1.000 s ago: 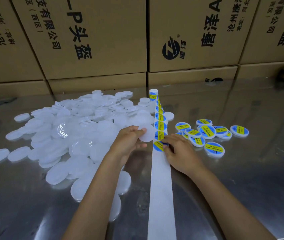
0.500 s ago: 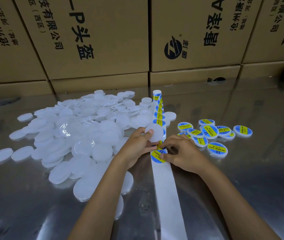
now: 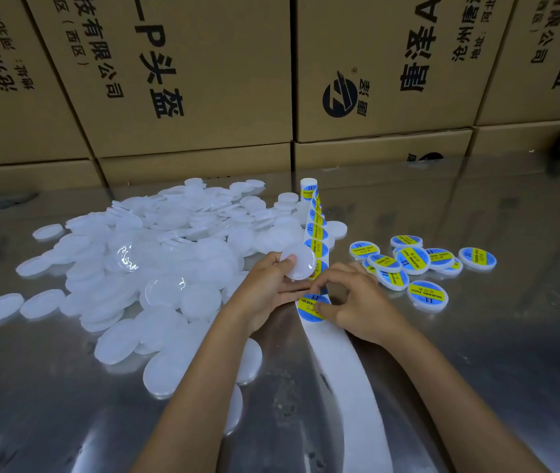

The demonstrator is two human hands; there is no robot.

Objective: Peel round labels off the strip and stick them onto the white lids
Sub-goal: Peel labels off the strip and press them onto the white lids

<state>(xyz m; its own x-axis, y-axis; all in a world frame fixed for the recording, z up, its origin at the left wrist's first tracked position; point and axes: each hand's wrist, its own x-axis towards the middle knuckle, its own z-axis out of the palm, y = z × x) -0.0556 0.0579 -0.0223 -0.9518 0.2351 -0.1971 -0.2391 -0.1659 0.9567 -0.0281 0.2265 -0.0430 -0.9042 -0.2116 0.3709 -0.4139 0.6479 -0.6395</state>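
left hand (image 3: 264,288) pinches white lid (image 3: 298,261) | right hand (image 3: 357,302) pinches label (image 3: 311,307) at strip (image 3: 343,377) edge

Two bare forearms are extended forward from the bottom edge and converge at the centre. The left hand (image 3: 268,285) is curled, thumb raised, gripping a lid (image 3: 298,261). The right hand (image 3: 353,298) is curled, fingertips pinching a label (image 3: 310,308).

A reflective metal table (image 3: 476,370) bears a heap of white lids (image 3: 155,268) at centre left, a label strip (image 3: 340,370) running up the middle, and labelled lids (image 3: 418,264) at right.
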